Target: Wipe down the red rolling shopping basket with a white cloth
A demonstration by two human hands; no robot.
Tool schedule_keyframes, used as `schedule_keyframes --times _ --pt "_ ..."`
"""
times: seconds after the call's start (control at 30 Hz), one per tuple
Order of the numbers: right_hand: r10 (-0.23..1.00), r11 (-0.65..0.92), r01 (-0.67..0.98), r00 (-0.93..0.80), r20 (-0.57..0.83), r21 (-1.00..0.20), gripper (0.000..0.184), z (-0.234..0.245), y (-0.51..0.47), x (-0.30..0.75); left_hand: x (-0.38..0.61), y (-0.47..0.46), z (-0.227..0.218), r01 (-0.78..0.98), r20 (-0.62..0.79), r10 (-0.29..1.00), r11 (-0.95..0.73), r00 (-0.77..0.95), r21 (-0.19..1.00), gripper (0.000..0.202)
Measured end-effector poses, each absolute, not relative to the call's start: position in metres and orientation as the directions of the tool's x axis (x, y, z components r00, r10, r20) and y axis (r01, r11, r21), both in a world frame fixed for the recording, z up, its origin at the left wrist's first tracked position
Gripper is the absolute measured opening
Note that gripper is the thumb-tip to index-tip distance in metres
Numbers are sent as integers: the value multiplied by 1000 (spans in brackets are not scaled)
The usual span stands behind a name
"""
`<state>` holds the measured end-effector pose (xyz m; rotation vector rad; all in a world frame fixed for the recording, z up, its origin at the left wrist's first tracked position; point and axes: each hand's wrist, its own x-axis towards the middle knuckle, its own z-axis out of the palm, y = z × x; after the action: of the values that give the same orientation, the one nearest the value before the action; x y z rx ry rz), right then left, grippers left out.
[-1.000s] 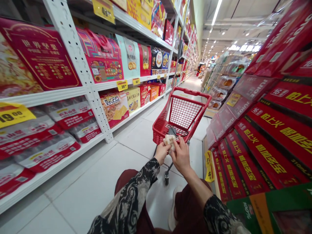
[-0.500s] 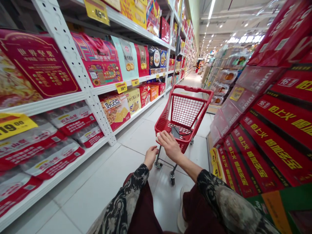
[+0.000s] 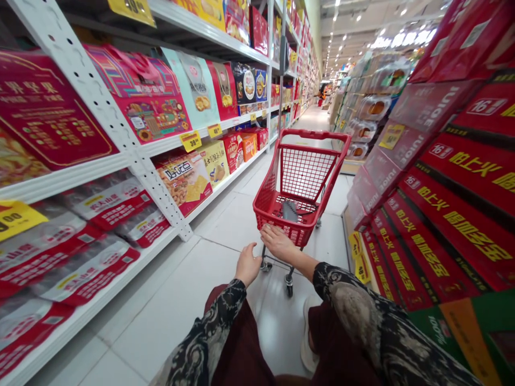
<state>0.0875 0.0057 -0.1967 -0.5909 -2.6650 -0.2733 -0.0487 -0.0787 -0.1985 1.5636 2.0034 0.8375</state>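
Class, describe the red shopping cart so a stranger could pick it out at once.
Between white metal shelving and stacked red boxes stands a small red wire shopping cart. It alone has wheels, and the person's right hand touches its near end.

Fig.: left of aisle, white perforated steel shelving (image 3: pixel 100 118) w/ pink & red rectangular gift boxes (image 3: pixel 137 96), yellow price tags (image 3: pixel 190 141). Right, stacked red cartons w/ yellow print (image 3: pixel 454 214). Btm, pale square floor tiles (image 3: pixel 161 305).

The right hand (image 3: pixel 279 242) is resting on the near rim of a red shopping cart (image 3: pixel 314 133), with the left hand (image 3: pixel 248 264) hanging open just beside it.
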Motion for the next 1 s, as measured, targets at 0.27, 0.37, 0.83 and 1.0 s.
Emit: schedule_keyframes --times 0.27,0.37,0.83,1.0 --pt "312 826 488 -813 492 282 37 -174 17 95 -28 -72 -191 819 129 967 113 -222 562 62" --pt "316 836 458 -852 418 303 34 -200 16 105 -20 -78 -189 853 81 980 115 -180 509 64" --pt "350 792 541 -783 514 285 41 -193 3 143 12 -83 -172 915 -6 996 81 -85 395 68" --pt "396 793 535 -816 421 292 38 -220 -6 159 25 -90 -172 928 -50 999 23 -4 372 68"
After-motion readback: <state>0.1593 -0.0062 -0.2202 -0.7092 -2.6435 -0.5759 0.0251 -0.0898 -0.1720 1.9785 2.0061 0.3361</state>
